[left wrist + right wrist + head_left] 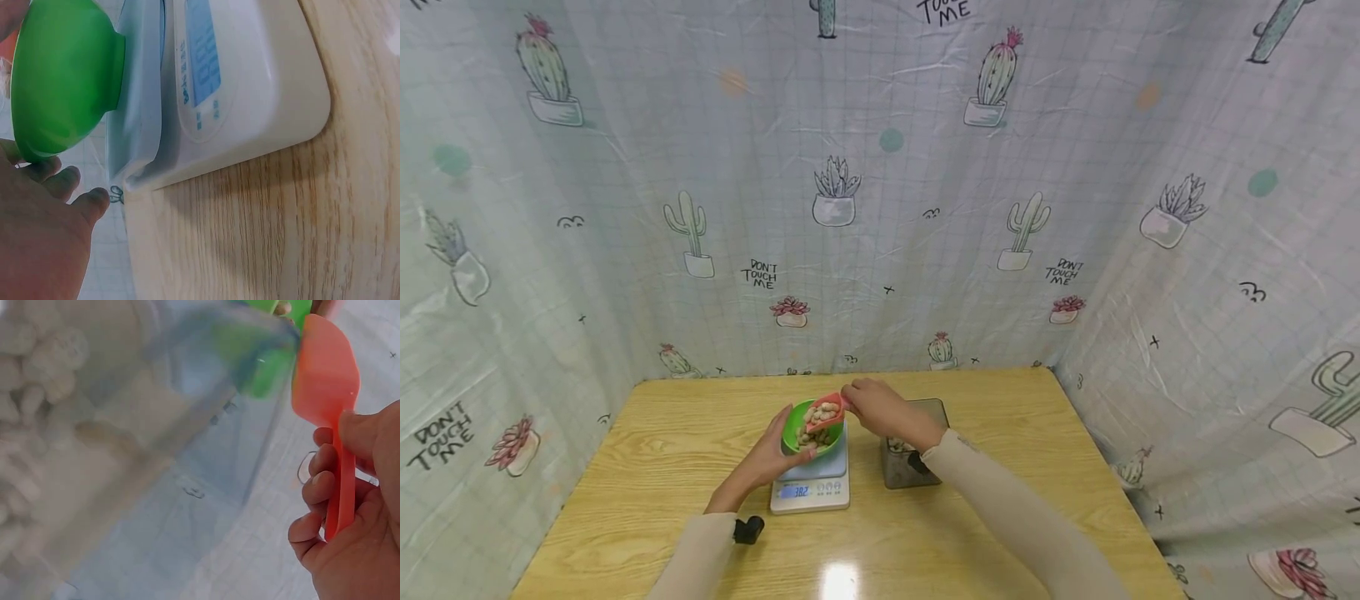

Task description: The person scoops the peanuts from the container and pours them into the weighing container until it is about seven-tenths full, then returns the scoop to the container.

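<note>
A green bowl (793, 442) with peanuts (814, 437) in it sits on the platform of a kitchen scale (811, 496). My left hand (765, 450) holds the bowl from the left, thumb at its near side; in the left wrist view its fingers (62, 181) lie along the bowl's outer edge. In my right hand (880, 408) is the handle of a red scoop (326, 369), gripped between thumb and curled fingers. Peanuts (824, 410) fill the scoop, which hangs over the bowl. The scale's lit display seems to read 382.
Right of the scale stands a clear plastic container (913, 477) with more peanuts (37, 381) inside, partly hidden under my right forearm. Everything stands on a wooden table (647, 467). A cactus-print curtain (880, 250) surrounds its back and sides.
</note>
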The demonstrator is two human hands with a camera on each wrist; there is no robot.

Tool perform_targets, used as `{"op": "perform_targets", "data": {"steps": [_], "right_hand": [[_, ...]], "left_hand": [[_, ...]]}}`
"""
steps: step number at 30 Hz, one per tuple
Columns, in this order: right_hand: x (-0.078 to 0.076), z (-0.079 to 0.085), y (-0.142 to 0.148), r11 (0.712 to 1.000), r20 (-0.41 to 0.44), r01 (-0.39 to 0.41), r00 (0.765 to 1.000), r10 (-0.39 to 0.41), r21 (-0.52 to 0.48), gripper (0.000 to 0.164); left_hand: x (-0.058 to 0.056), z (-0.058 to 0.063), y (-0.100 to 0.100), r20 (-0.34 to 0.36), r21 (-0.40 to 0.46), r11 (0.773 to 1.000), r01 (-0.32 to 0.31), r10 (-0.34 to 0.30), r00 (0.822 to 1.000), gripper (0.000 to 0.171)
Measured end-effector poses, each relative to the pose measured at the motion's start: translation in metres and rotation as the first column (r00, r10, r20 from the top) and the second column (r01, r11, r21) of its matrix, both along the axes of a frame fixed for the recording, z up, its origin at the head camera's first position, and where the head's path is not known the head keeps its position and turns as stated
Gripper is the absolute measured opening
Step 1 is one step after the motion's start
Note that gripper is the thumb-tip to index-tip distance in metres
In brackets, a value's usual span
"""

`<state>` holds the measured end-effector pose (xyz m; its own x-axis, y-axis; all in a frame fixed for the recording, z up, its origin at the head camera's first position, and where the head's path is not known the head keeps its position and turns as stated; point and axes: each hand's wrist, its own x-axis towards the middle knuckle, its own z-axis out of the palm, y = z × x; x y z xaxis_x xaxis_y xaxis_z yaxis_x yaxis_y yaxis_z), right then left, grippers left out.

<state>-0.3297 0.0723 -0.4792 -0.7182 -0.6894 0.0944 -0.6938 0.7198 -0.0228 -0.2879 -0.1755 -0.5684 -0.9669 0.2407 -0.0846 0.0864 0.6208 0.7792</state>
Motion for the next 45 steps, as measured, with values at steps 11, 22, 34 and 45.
{"op": "perform_targets", "data": {"steps": [11, 22, 34, 45], "right_hand": [[-0.004, 0.028, -0.01, 0.978, -0.014, -0.009, 1.0, 0.012, 0.209, 0.018], [-0.01, 0.052, -0.018, 0.956, -0.007, -0.008, 1.0, 0.01, 0.293, 0.023], [-0.014, 0.071, -0.002, 0.975, 0.002, -0.003, 1.0, 0.003, 0.221, 0.014], [-0.014, 0.068, 0.032, 0.998, 0.03, -0.01, 0.999, 0.011, -0.058, 0.016]], "left_hand": [[-0.003, 0.001, 0.001, 0.004, -0.022, 1.0, -0.003, 0.003, 1.0, 0.108], [-0.005, 0.003, 0.0, -0.007, -0.019, 1.0, 0.003, -0.003, 1.0, 0.108], [-0.009, 0.006, -0.002, 0.006, -0.008, 1.0, 0.007, -0.007, 1.0, 0.107], [-0.003, 0.012, -0.002, -0.054, -0.041, 0.999, -0.003, 0.001, 0.999, 0.1]]}}
